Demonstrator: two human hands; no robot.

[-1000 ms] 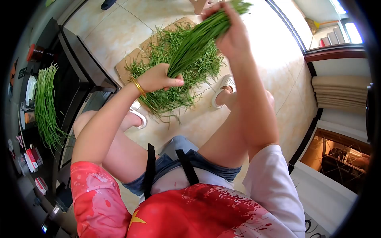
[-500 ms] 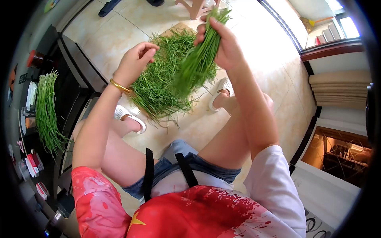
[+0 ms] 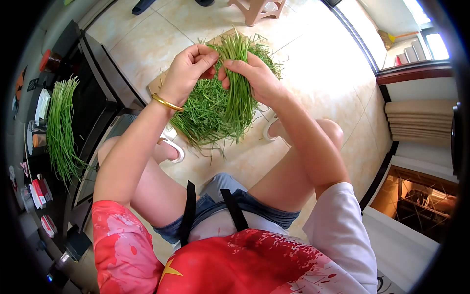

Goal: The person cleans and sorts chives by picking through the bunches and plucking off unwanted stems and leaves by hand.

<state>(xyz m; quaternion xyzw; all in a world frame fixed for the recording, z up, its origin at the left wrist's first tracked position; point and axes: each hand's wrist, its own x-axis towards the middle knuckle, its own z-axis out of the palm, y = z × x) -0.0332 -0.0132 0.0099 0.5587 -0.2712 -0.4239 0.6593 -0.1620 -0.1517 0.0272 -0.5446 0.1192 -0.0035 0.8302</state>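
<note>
My right hand [image 3: 257, 81] is wrapped round a bunch of long green chives [image 3: 239, 95], its pale ends up and the leaves hanging down. Close to the bunch's upper left side is my left hand [image 3: 193, 66], with a gold bangle at the wrist. Its thumb and fingertips are pinched together; whatever they hold is too small to make out. Beneath both hands a loose heap of chives [image 3: 200, 110] spreads over the floor, on a brown cardboard sheet [image 3: 155, 84] that is mostly covered.
A second chive bunch [image 3: 61, 130] lies on the dark cabinet [image 3: 90, 93] at left, among small packets. A pinkish stool [image 3: 253, 12] and dark slippers [image 3: 142, 6] stand on the tiled floor [image 3: 313, 63] ahead. My white shoes flank the heap.
My right hand has brought the bunch lower and to the left, more upright. My left hand has moved right and up to the bunch, its fingertips pinching. The view has shifted slightly.
</note>
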